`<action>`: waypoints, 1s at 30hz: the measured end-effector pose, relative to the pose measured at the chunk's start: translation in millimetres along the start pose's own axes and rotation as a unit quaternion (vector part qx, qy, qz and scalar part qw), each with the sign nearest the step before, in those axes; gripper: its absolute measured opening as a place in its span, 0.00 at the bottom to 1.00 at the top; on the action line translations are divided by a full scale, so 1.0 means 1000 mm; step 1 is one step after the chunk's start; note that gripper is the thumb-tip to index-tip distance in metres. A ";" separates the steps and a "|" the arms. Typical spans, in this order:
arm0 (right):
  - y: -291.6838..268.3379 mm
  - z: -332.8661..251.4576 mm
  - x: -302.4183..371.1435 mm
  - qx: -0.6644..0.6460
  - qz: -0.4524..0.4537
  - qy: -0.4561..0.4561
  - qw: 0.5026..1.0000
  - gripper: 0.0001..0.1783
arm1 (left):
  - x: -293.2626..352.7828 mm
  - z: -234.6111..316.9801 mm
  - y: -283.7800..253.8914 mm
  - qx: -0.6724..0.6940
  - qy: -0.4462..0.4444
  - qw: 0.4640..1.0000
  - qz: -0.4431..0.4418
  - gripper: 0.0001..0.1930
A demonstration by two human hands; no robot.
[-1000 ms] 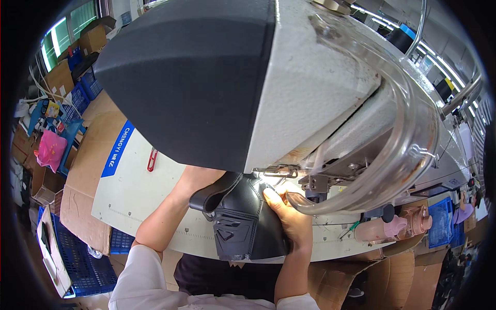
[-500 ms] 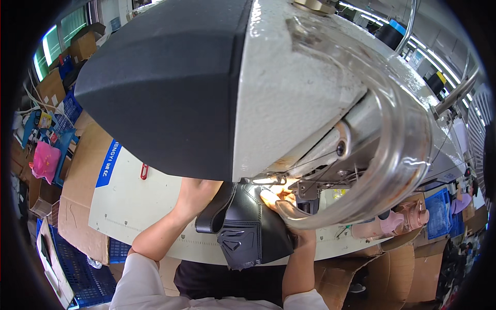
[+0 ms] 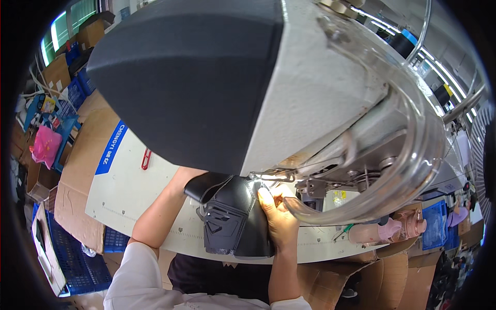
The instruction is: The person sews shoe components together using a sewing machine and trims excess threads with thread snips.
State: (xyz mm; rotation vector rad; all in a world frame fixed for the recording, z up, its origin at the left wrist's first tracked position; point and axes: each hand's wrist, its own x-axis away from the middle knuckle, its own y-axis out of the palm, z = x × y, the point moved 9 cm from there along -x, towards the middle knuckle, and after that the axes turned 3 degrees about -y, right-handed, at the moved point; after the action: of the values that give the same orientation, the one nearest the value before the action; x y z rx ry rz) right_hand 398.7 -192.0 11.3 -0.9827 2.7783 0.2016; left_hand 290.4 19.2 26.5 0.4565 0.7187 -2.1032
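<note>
A black leather piece (image 3: 257, 230) with stitched seams and a raised panel hangs over the table's near edge, its upper end under the sewing machine (image 3: 305, 88). My right hand (image 3: 281, 217) pinches its right edge close to the needle area, thumb on top and fingers folded. On the other side, my left hand (image 3: 190, 174) reaches behind a folded flap of the leather. Its fingers are hidden by the leather and the machine head, so I cannot see their grip. A curved clear guard (image 3: 413, 170) arches in front of the machine's needle parts.
Red thread snips (image 3: 146, 158) lie on the pale table (image 3: 139, 191) at left. A pink bottle (image 3: 367, 232) and a green-handled tool (image 3: 343, 232) are at right. Cardboard (image 3: 77, 196) and blue crates (image 3: 85, 263) stand left; an open carton (image 3: 356, 274) sits below right.
The leather piece has swung left at its lower end, and its flap has shifted left and up. My right hand now shows more fully beside it. The whole view has shifted slightly.
</note>
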 end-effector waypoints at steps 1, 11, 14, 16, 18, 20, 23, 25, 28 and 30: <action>0.002 -0.002 0.000 0.004 -0.007 0.000 1.000 0.09 | 0.003 -0.003 -0.008 -0.005 -0.016 1.000 0.016 0.10; 0.009 -0.001 0.017 -0.046 0.117 0.013 0.992 0.09 | 0.078 0.092 -0.082 0.041 -0.099 0.976 0.189 0.12; 0.015 -0.003 0.021 -0.052 0.144 -0.011 0.988 0.09 | 0.121 0.110 -0.066 0.068 -0.121 0.986 0.092 0.16; 0.019 -0.006 0.022 -0.078 0.138 -0.009 0.987 0.09 | 0.139 0.116 -0.049 0.091 -0.142 0.985 0.035 0.20; 0.019 -0.006 0.021 -0.068 0.133 -0.021 0.988 0.08 | 0.146 0.120 -0.032 0.109 -0.138 0.984 -0.015 0.23; 0.023 -0.008 0.022 -0.082 0.144 -0.021 0.986 0.08 | 0.147 0.119 -0.017 0.156 -0.146 0.976 -0.030 0.27; 0.030 -0.016 0.027 -0.069 0.150 -0.024 0.986 0.09 | 0.137 0.121 -0.005 0.179 -0.148 0.972 -0.028 0.31; 0.032 -0.016 0.028 -0.090 0.167 -0.022 0.982 0.10 | 0.127 0.117 -0.004 0.179 -0.149 0.972 -0.016 0.33; 0.030 -0.014 0.031 -0.086 0.147 -0.029 0.985 0.09 | 0.107 0.126 -0.007 0.097 -0.048 0.994 0.033 0.31; 0.027 -0.011 0.037 -0.079 0.126 -0.029 0.989 0.07 | 0.102 0.127 -0.006 0.133 -0.103 0.985 0.039 0.30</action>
State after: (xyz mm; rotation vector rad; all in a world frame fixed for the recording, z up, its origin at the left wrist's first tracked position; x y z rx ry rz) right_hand 352.1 -195.5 15.8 -0.6421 2.8609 0.4843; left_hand 218.4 -120.2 69.9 0.3967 0.2979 -2.1411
